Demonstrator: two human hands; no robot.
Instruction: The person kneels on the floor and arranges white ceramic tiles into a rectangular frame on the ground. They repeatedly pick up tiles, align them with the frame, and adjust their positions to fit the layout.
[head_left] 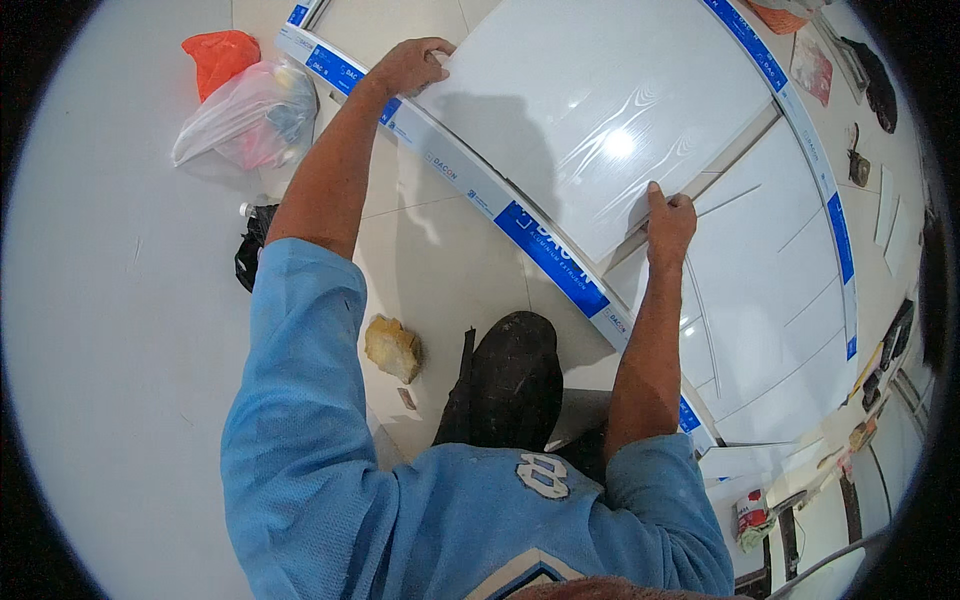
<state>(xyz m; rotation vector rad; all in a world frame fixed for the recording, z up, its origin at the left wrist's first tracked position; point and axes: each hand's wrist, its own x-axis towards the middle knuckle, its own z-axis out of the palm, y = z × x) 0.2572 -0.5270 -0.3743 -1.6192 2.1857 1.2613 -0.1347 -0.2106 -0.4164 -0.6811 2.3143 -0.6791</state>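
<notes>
A glossy white panel with a faint grain lies within a long frame wrapped in white and blue film. My left hand is closed on the panel's far left corner, right beside the near frame rail. At the panel's right end, my right hand grips the edge with the thumb on top and the other fingers partly hidden. A gap runs between this edge and a second white panel further right in the frame. The curved-looking far rail borders both panels.
Left of the frame sit an orange bag, a clear plastic bag and a black bag. A yellowish lump rests on the tiles by my shoe. Tools and a tape measure lie at the right.
</notes>
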